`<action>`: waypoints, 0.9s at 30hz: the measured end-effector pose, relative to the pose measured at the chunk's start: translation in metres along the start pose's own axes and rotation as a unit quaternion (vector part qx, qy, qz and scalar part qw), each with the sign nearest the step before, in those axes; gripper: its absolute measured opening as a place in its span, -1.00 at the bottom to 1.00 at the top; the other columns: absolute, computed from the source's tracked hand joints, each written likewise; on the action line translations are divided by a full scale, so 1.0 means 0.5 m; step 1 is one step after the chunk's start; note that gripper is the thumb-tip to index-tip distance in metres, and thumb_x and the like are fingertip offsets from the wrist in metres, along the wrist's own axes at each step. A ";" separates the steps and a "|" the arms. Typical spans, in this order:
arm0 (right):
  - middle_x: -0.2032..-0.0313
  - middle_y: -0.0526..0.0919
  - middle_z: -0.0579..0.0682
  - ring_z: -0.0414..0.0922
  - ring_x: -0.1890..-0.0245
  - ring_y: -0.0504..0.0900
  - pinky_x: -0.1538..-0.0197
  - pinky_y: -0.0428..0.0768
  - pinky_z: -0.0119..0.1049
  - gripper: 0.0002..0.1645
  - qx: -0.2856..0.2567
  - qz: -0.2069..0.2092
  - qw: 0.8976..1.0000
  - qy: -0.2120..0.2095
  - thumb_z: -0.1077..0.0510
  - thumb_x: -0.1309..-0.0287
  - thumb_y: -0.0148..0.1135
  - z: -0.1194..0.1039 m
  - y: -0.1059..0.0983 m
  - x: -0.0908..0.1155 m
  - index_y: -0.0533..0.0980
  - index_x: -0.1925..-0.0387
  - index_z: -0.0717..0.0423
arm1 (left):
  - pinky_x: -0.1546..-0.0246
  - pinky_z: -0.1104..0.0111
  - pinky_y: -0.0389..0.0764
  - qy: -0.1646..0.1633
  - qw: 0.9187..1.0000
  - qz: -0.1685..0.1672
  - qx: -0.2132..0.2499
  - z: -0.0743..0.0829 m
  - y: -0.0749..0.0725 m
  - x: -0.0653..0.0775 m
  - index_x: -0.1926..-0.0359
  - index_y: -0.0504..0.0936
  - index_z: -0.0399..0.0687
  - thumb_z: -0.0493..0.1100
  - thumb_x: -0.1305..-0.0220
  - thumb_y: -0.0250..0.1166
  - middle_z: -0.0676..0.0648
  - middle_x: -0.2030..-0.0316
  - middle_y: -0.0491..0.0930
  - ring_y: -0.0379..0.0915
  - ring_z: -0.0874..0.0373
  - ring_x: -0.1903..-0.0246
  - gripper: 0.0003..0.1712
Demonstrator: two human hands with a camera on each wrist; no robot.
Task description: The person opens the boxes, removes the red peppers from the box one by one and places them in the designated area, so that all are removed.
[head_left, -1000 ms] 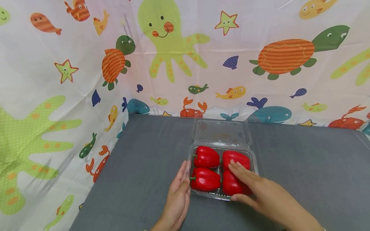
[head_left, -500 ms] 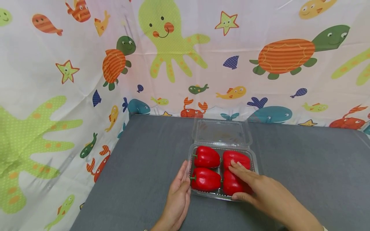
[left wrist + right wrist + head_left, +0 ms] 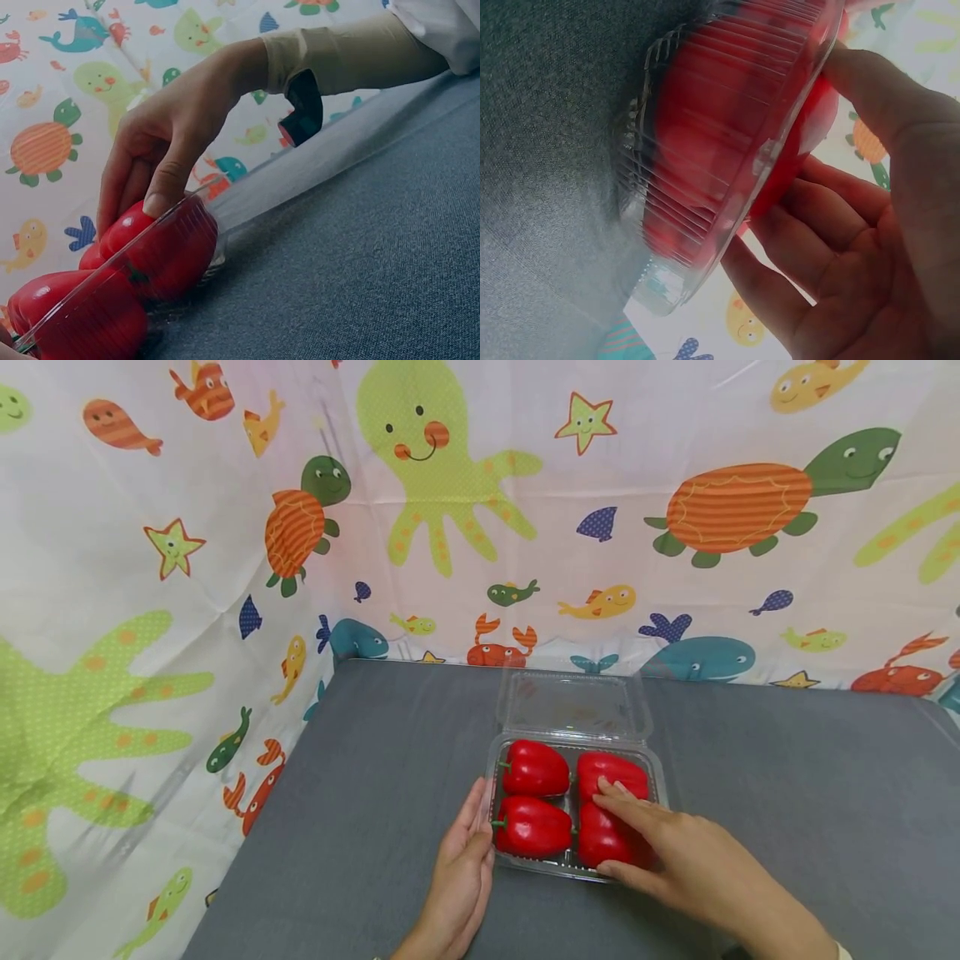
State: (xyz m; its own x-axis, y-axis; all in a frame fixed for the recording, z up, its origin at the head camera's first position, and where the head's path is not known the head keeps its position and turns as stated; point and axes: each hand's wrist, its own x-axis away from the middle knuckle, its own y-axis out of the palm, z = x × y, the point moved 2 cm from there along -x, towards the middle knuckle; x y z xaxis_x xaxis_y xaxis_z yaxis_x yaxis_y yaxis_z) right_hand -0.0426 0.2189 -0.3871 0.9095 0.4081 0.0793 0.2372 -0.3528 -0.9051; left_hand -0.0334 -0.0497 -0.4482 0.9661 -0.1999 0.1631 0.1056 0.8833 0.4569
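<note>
A clear plastic clamshell container (image 3: 498, 860) stands on the grey table with its lid folded back. In it sit several red bell peppers, stems to the left where visible: a far left pepper (image 3: 536, 768), a near left pepper (image 3: 532, 828), a far right pepper (image 3: 611, 768) and a near right pepper (image 3: 600, 837). My left hand (image 3: 453, 877) rests against the container's left wall, fingers mostly straight. My right hand (image 3: 686, 860) holds the near right pepper, thumb at its near side and fingers over its far side, partly covering it. The right wrist view shows this hand (image 3: 855, 247) beside the container wall.
The transparent lid (image 3: 573, 706) lies open toward the back of the table (image 3: 390, 760). A white cloth (image 3: 480, 527) printed with sea animals hangs behind and along the left side. A dark strap (image 3: 304, 109) is on the right wrist.
Both hands stay where they were, and the peppers and container keep their places. Only a very slight shift of the view shows.
</note>
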 end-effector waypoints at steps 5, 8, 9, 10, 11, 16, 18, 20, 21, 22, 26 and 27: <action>-0.15 0.74 0.01 0.00 0.04 0.76 0.24 0.83 -0.10 0.11 0.013 0.008 1.000 -0.007 -0.50 0.05 0.54 0.001 -0.003 -0.002 0.45 -0.50 -0.20 | -0.61 0.21 -0.06 0.000 1.000 -0.003 0.003 -0.001 -0.001 -0.001 -0.72 -0.15 -0.08 -0.35 -0.67 -0.24 0.01 -0.69 -0.09 -0.29 0.09 -0.67 -0.29; -0.12 0.75 0.00 -0.04 0.07 0.76 0.24 0.83 -0.11 0.12 0.017 0.011 1.000 -0.012 -0.50 0.06 0.54 0.001 -0.003 -0.003 0.45 -0.50 -0.19 | -0.62 0.19 -0.06 0.000 1.000 -0.003 0.003 -0.001 -0.002 -0.002 -0.71 -0.15 -0.09 -0.35 -0.67 -0.23 0.00 -0.69 -0.09 -0.29 0.08 -0.67 -0.29; -0.11 0.76 0.00 -0.05 0.09 0.75 0.24 0.83 -0.12 0.12 0.019 0.012 1.000 -0.014 -0.50 0.06 0.55 0.002 -0.003 -0.003 0.45 -0.49 -0.19 | -0.62 0.19 -0.06 0.001 1.000 -0.003 0.004 -0.001 -0.002 -0.001 -0.71 -0.15 -0.10 -0.36 -0.66 -0.24 -0.01 -0.69 -0.09 -0.29 0.07 -0.67 -0.29; -0.10 0.77 -0.01 -0.07 0.11 0.75 0.25 0.83 -0.13 0.12 0.020 0.013 1.000 -0.016 -0.49 0.06 0.55 0.002 -0.002 -0.003 0.46 -0.49 -0.18 | -0.62 0.18 -0.06 0.000 1.000 -0.002 0.005 -0.002 -0.002 -0.001 -0.71 -0.15 -0.10 -0.37 -0.66 -0.24 -0.01 -0.69 -0.09 -0.29 0.07 -0.67 -0.29; -0.08 0.77 -0.02 -0.10 0.13 0.75 0.25 0.82 -0.15 0.11 0.021 0.014 1.000 -0.017 -0.49 0.06 0.55 0.003 -0.002 -0.002 0.46 -0.49 -0.18 | -0.62 0.17 -0.07 0.002 1.000 -0.004 0.006 -0.002 -0.002 0.000 -0.71 -0.15 -0.11 -0.37 -0.65 -0.24 -0.03 -0.70 -0.09 -0.30 0.05 -0.67 -0.28; -0.01 0.79 -0.06 -0.19 0.22 0.72 0.29 0.80 -0.23 0.11 0.027 0.021 0.999 -0.016 -0.48 0.09 0.58 0.005 -0.001 0.001 0.48 -0.46 -0.16 | -0.62 0.16 -0.08 0.001 1.000 -0.006 0.010 -0.004 0.000 0.003 -0.71 -0.14 -0.11 -0.37 -0.66 -0.25 -0.03 -0.70 -0.09 -0.30 0.05 -0.68 -0.29; -0.01 0.79 -0.05 -0.18 0.21 0.72 0.29 0.81 -0.22 0.12 0.029 0.023 0.999 -0.013 -0.47 0.10 0.59 0.004 -0.002 0.002 0.48 -0.46 -0.16 | -0.62 0.17 -0.07 0.001 1.000 -0.006 0.009 -0.003 0.001 0.003 -0.72 -0.14 -0.09 -0.36 -0.66 -0.23 -0.01 -0.69 -0.08 -0.29 0.06 -0.67 -0.29; -0.03 0.78 -0.04 -0.15 0.18 0.73 0.28 0.82 -0.18 0.12 0.028 0.022 0.999 -0.010 -0.46 0.10 0.59 0.002 -0.002 0.003 0.46 -0.48 -0.18 | -0.62 0.18 -0.06 0.002 1.000 -0.006 0.008 -0.004 0.002 0.002 -0.72 -0.13 -0.08 -0.35 -0.67 -0.23 0.01 -0.69 -0.08 -0.28 0.07 -0.67 -0.29; -0.04 0.77 -0.03 -0.13 0.17 0.73 0.28 0.82 -0.17 0.13 0.026 0.022 0.999 -0.009 -0.46 0.10 0.60 0.002 -0.002 0.004 0.44 -0.49 -0.21 | -0.62 0.19 -0.05 0.003 1.000 -0.006 0.008 -0.003 0.002 0.002 -0.72 -0.13 -0.08 -0.36 -0.66 -0.23 0.01 -0.69 -0.07 -0.27 0.07 -0.67 -0.29; -0.06 0.77 -0.03 -0.12 0.16 0.73 0.28 0.82 -0.16 0.13 0.026 0.021 0.999 -0.009 -0.45 0.08 0.59 0.000 -0.001 0.005 0.42 -0.51 -0.25 | -0.62 0.19 -0.05 0.004 1.000 -0.006 0.008 -0.004 0.001 0.001 -0.72 -0.12 -0.08 -0.36 -0.66 -0.24 0.00 -0.69 -0.07 -0.27 0.07 -0.67 -0.29; -0.28 0.67 -0.03 0.10 -0.03 0.77 0.23 0.83 -0.06 0.08 0.025 0.019 0.999 -0.025 -0.48 0.00 0.52 -0.005 0.002 0.008 0.31 -0.55 -0.56 | -0.59 0.25 0.01 0.005 1.000 -0.003 0.003 -0.004 -0.002 0.002 -0.72 -0.11 -0.06 -0.37 -0.66 -0.24 0.01 -0.69 -0.07 -0.26 0.07 -0.67 -0.29; -0.33 0.64 -0.04 0.14 -0.07 0.76 0.22 0.83 -0.04 0.05 0.027 0.017 0.999 -0.030 -0.49 -0.02 0.50 -0.006 0.003 0.009 0.30 -0.55 -0.63 | -0.58 0.28 0.04 0.006 1.000 -0.003 0.004 -0.005 -0.003 0.002 -0.71 -0.11 -0.06 -0.37 -0.65 -0.24 0.01 -0.69 -0.07 -0.26 0.07 -0.67 -0.28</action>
State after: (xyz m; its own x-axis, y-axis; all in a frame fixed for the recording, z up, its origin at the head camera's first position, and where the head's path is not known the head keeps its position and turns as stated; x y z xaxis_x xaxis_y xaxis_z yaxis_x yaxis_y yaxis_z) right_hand -0.0374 0.2176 -0.3868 0.8941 0.4473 0.0237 0.1862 -0.3231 -0.9279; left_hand -0.0319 -0.0501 -0.4507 0.9681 -0.2007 0.1502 0.1102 0.8787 0.4644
